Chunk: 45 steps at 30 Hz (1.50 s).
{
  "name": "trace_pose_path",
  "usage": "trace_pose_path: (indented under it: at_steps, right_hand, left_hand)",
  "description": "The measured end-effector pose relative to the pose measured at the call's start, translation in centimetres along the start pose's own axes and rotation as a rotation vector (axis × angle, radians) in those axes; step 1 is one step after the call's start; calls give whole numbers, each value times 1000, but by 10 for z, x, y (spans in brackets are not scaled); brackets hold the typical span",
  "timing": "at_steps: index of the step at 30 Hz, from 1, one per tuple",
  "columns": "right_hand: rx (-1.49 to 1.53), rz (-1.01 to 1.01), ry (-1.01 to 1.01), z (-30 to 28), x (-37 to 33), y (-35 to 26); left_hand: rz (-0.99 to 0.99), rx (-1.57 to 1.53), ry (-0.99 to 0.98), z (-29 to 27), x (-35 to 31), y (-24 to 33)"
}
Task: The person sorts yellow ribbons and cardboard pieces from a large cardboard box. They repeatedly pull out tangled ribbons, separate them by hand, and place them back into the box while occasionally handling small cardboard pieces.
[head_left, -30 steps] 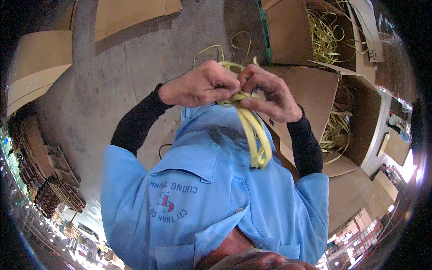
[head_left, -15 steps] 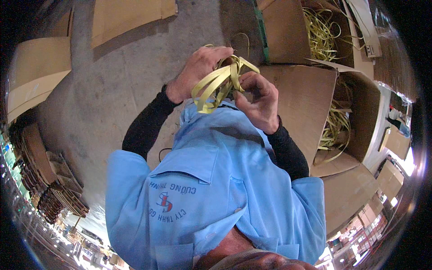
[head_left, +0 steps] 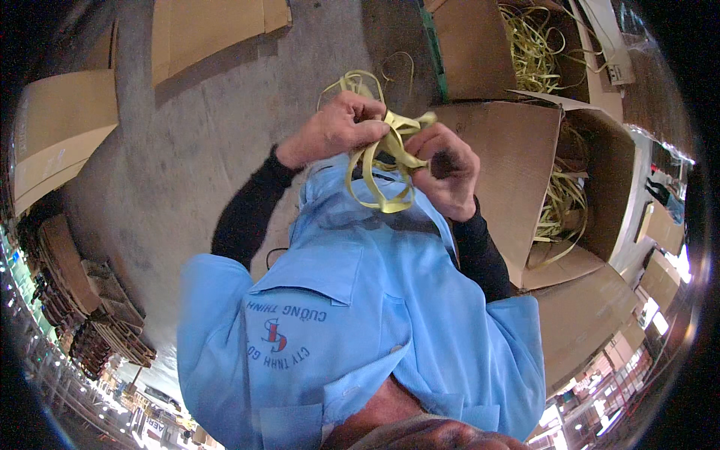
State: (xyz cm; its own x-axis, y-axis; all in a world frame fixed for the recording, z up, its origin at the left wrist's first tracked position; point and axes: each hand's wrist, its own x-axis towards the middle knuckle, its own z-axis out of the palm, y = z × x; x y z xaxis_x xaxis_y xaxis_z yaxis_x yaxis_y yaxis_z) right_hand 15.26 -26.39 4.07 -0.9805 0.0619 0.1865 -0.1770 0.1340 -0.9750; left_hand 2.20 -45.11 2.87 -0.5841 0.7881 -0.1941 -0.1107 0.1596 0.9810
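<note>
Looped yellow strapping band [head_left: 405,154] stretches between my two hands in front of my blue shirt. My left hand [head_left: 337,129] pinches it between thumb and fingers, and a loop of it sticks out past the fingers on the far side. Curled round the band on the right is my right hand [head_left: 448,166], its fingertips partly hidden. Several loops dangle below the hands toward my shirt. A thin end of band curls up over the floor beyond.
Open cardboard boxes [head_left: 487,172] stand at my right, with tangled yellow band [head_left: 532,49] inside. A flattened cardboard sheet [head_left: 210,34] lies far left, above the concrete floor [head_left: 187,157]. Another carton [head_left: 67,135] sits at the left. Stacked brown pieces [head_left: 97,322] show lower left.
The bundle of band has loosened; its loops now hang lower and spread wider. My right hand has shifted slightly right and nearer my body, and a loop now rises beyond my left hand.
</note>
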Motion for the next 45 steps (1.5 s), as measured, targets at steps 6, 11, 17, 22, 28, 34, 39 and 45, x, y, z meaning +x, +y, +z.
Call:
trace_pose_path:
  at_steps: [6, 11, 17, 22, 28, 34, 39, 45]
  right_hand:
    - [-101, -73, 213, 14, -2, 4]
    - [282, 165, 327, 13, 1, 7]
    - [167, 372, 205, 3, -1, 15]
    - [859, 670, 494, -5, 5, 36]
    - [1315, 321, 449, -30, 16, 31]
    - [1310, 656, 65, 8, 2, 53]
    - [1108, 934, -43, -2, -9, 79]
    - [1457, 753, -31, -14, -3, 92]
  left_hand:
    - [190, -727, 623, -5, 22, -2]
    - [11, -1171, 282, 6, 19, -11]
    - [13, -853, 121, -17, 13, -19]
    - [314, -999, 470, 3, 26, -34]
    - [-202, -602, 104, 20, 26, -73]
    - [-225, 589, 417, 10, 39, -107]
    - [-53, 761, 179, 11, 32, -97]
    - [113, -842, 386, -7, 28, -66]
